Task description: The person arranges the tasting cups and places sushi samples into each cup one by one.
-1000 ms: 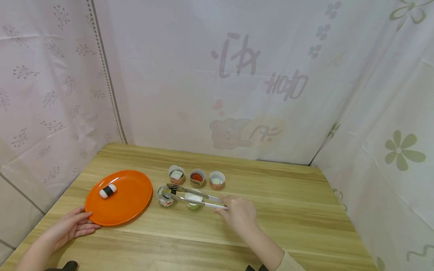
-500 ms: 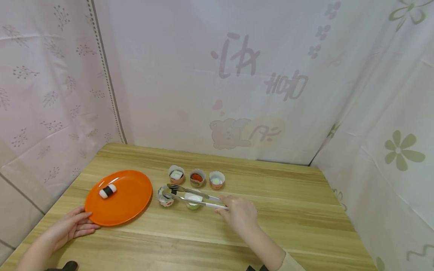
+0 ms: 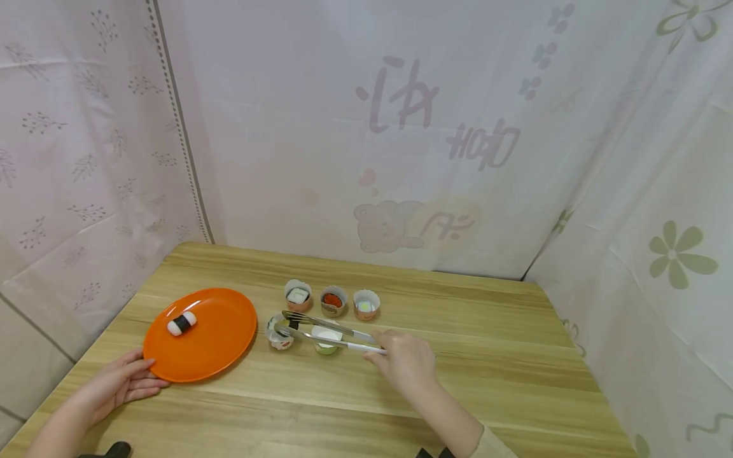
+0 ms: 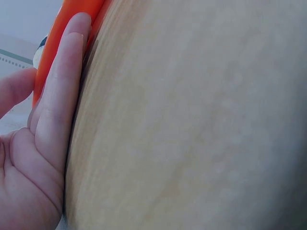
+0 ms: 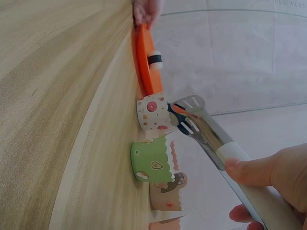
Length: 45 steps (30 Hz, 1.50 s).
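Note:
My left hand [image 3: 123, 381] pinches the near left rim of an orange plate [image 3: 223, 343], thumb on top and fingers beneath. A white rice roll with a dark band [image 3: 182, 324] lies on the plate. My right hand [image 3: 405, 362] grips metal tongs with white handles [image 3: 357, 341]. The tongs' tips are at the mouth of a donut-printed paper cup [image 5: 152, 112], either side of a dark-wrapped piece [image 3: 294, 323]. Whether they squeeze it I cannot tell. Under the tongs stands a green paper cup [image 5: 152, 160], white inside.
Behind, in a row, are a paper cup with a white piece [image 3: 298, 295], one with a red piece [image 3: 333, 300] and one with a pale piece [image 3: 366, 305]. All stand on a wooden table [image 3: 487, 356]. Patterned curtains [image 3: 286, 127] surround it. A dark object [image 3: 117, 450] shows at the lower left.
Almost nothing differs: the right hand and tongs have shifted very slightly right. The left hand and the plate keep their place.

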Each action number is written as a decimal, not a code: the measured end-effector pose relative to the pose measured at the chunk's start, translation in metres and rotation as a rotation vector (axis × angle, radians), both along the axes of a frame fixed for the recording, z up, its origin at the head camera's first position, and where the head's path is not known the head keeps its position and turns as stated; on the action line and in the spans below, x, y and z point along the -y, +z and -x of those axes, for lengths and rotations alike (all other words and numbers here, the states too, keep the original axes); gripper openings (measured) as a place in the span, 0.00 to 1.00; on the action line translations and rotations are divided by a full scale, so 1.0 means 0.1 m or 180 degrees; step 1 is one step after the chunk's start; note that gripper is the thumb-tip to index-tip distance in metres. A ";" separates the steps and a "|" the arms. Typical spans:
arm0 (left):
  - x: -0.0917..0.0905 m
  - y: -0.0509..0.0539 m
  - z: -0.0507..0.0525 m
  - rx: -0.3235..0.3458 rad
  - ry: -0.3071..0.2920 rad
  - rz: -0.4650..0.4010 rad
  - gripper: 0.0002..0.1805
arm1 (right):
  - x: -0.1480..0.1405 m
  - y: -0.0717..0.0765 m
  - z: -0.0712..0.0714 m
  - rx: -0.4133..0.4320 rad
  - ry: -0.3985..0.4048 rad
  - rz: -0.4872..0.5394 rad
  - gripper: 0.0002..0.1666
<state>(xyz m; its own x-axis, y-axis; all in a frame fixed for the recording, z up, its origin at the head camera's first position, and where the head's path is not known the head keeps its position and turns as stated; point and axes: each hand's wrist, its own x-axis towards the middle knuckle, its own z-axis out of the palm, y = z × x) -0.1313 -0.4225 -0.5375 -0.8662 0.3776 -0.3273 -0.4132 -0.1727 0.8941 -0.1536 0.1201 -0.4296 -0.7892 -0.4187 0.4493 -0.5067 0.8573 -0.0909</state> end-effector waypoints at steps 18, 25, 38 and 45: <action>0.00 0.01 -0.01 -0.0012 -0.0023 -0.0105 0.19 | 0.04 -0.01 0.01 0.0059 -0.0008 0.0077 0.27; 0.00 0.01 0.00 -0.0015 -0.0029 -0.0037 0.27 | 0.07 -0.02 0.01 0.0104 -0.0051 0.0089 0.28; 0.00 0.00 0.01 -0.0005 -0.0024 0.0109 0.38 | 0.14 -0.01 0.03 0.0164 -0.0100 0.0094 0.27; 0.01 -0.02 0.01 -0.0010 -0.0026 0.0076 0.37 | 0.19 -0.02 0.05 0.0201 -0.0065 0.0100 0.27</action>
